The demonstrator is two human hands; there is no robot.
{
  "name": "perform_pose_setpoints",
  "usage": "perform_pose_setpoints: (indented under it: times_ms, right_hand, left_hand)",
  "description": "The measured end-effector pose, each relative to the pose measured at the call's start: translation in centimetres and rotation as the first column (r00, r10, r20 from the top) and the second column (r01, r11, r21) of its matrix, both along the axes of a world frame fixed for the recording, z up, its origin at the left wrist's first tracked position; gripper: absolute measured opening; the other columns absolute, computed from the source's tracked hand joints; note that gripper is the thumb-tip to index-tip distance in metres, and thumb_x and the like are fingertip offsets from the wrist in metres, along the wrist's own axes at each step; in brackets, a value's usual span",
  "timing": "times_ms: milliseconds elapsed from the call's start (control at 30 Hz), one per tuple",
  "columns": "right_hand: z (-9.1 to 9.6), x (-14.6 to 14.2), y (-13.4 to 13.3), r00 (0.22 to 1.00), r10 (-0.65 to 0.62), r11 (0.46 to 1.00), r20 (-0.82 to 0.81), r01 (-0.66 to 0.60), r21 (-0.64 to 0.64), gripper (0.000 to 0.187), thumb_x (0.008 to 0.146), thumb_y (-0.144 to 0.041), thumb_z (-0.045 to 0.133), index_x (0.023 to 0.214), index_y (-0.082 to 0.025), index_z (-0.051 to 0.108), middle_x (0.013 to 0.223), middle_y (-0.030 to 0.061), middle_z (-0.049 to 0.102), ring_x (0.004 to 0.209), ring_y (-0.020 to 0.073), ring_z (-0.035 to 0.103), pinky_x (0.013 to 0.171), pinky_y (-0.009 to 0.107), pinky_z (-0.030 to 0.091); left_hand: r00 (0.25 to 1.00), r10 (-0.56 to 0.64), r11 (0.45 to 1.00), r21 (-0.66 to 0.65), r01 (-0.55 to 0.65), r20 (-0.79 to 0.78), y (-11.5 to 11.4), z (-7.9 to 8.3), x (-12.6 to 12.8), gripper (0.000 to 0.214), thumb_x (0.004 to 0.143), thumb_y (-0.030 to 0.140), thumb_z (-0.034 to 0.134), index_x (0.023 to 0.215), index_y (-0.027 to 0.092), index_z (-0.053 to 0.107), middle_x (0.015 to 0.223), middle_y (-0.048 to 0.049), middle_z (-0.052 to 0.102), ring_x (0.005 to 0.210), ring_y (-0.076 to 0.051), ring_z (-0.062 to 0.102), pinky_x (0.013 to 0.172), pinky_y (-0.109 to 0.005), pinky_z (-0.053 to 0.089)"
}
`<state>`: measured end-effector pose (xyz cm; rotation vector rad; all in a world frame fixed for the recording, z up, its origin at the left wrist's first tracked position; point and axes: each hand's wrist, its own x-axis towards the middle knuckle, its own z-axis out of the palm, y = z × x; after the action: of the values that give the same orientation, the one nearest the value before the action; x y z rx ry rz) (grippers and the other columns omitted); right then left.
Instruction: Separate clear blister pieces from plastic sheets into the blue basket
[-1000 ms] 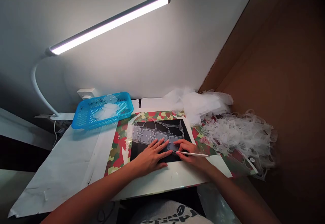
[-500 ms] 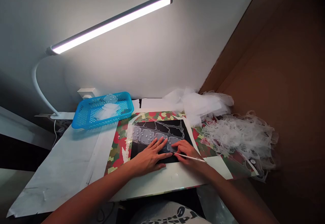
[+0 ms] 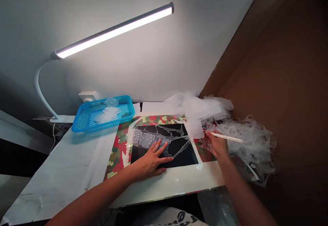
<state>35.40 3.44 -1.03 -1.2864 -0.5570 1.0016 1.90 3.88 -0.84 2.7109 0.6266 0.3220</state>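
Observation:
My left hand [image 3: 153, 157] lies with fingers spread on a sheer patterned sheet [image 3: 148, 140] over a black mat [image 3: 179, 156]. The sheet carries rounded panels with small raised dots, and thin web-like edges stretch from it to the right. My right hand [image 3: 219, 145] is off the mat's right side, closed on a slim white stick-like tool [image 3: 228, 137]. At its fingertips is a translucent white piece [image 3: 196, 131]; whether they pinch it is hard to tell.
A blue basket [image 3: 77, 123] with translucent pieces [image 3: 109, 114] stands at back left, under a lit lamp [image 3: 115, 29]. White sheer sheets [image 3: 205, 106] are piled behind the mat. Tangled sheer scraps [image 3: 248, 137] heap at right, beside a cardboard wall [image 3: 282, 65].
My right hand has moved right and up from the black mat with the white tool. A panel beside my left fingers has left the sheet, and its web edges are pulled rightward.

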Motion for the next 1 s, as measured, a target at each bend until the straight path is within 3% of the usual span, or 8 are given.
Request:
perform_pose_setpoints:
  times_ms: [300,567,700,767,833,900,967,1000]
  right_hand:
    - [0.2,-4.2,-0.8,0.96,0.272,0.961,-0.069,-0.268,0.067,0.036,0.06,-0.032,0.088,0.064,-0.02,0.054,0.075,0.0019,0.073,0.076,0.0208,0.072,0.073,0.033,0.062]
    - [3.0,2.3,0.5,0.984,-0.176,0.961,-0.006,0.173,0.215,0.043,0.047,-0.032,0.091,0.061,-0.022,0.052,0.061,-0.0066,0.067,0.063,0.0133,0.068,0.066,0.027,0.061]
    - [4.2,-0.1,-0.3,0.994,0.054,0.984,-0.093,-0.037,0.176,0.036,0.053,-0.027,0.089,0.066,-0.022,0.057,0.071,-0.0037,0.072,0.073,0.0166,0.071,0.068,0.027,0.062]
    - [4.7,-3.0,-1.1,0.964,0.186,0.975,-0.19,-0.158,0.153,0.032,0.058,-0.026,0.087,0.069,-0.022,0.057,0.072,-0.0037,0.071,0.075,0.0175,0.071,0.067,0.027,0.061]
    - [5.4,-5.6,-1.9,0.919,0.294,0.953,-0.264,-0.262,0.149,0.03,0.061,-0.025,0.085,0.071,-0.022,0.057,0.071,-0.0036,0.07,0.075,0.0171,0.071,0.066,0.026,0.061]
    - [6.0,-7.4,-2.5,0.876,0.373,0.927,-0.305,-0.339,0.159,0.028,0.065,-0.025,0.084,0.071,-0.022,0.056,0.071,-0.0039,0.068,0.073,0.0155,0.07,0.065,0.024,0.06]
    - [6.5,-8.2,-2.9,0.842,0.426,0.905,-0.33,-0.392,0.167,0.028,0.067,-0.026,0.083,0.071,-0.021,0.055,0.071,-0.0047,0.068,0.072,0.0132,0.069,0.066,0.021,0.059]
    - [6.7,-8.4,-3.0,0.83,0.439,0.899,-0.345,-0.407,0.164,0.028,0.067,-0.026,0.083,0.071,-0.021,0.055,0.071,-0.0051,0.067,0.072,0.0121,0.069,0.066,0.02,0.058]
  left_hand:
    - [0.999,0.046,0.996,0.074,-0.046,0.002,1.2,0.9,2.6,0.052,0.089,0.048,0.059,0.138,0.033,0.05,0.152,-0.0097,0.039,0.142,-0.034,0.03,0.114,-0.058,0.021]
    - [1.0,-0.022,0.993,0.12,0.022,0.002,1.8,-0.9,3.7,0.061,0.088,0.058,0.054,0.144,0.036,0.043,0.157,-0.0083,0.03,0.144,-0.039,0.021,0.112,-0.058,0.021]
    - [0.995,0.032,0.998,0.054,-0.037,0.097,2.0,0.7,4.9,0.037,0.089,0.05,0.057,0.121,0.033,0.065,0.138,-0.0087,0.053,0.13,-0.035,0.042,0.108,-0.057,0.026]
    - [0.961,0.169,0.978,-0.161,-0.135,0.221,2.1,1.8,5.7,0.027,0.093,0.042,0.053,0.102,0.026,0.072,0.116,-0.0098,0.063,0.113,-0.029,0.053,0.103,-0.051,0.036]
    - [0.876,0.351,0.826,-0.55,-0.123,0.332,2.1,2.9,6.2,0.025,0.093,0.033,0.05,0.099,0.02,0.071,0.101,-0.0094,0.066,0.096,-0.023,0.06,0.09,-0.042,0.047]
    - [0.782,0.502,0.506,-0.859,0.08,0.368,1.8,4.0,5.9,0.024,0.086,0.023,0.053,0.106,0.017,0.066,0.095,-0.0082,0.067,0.085,-0.018,0.063,0.08,-0.035,0.051]
    - [0.709,0.607,0.211,-0.933,0.293,0.359,1.2,5.0,5.1,0.033,0.079,0.016,0.057,0.112,0.015,0.063,0.093,-0.0079,0.069,0.081,-0.016,0.066,0.08,-0.032,0.053]
    - [0.68,0.646,0.125,-0.927,0.354,0.347,0.8,5.5,4.6,0.035,0.078,0.015,0.058,0.112,0.014,0.063,0.091,-0.0083,0.07,0.081,-0.017,0.067,0.081,-0.033,0.054]
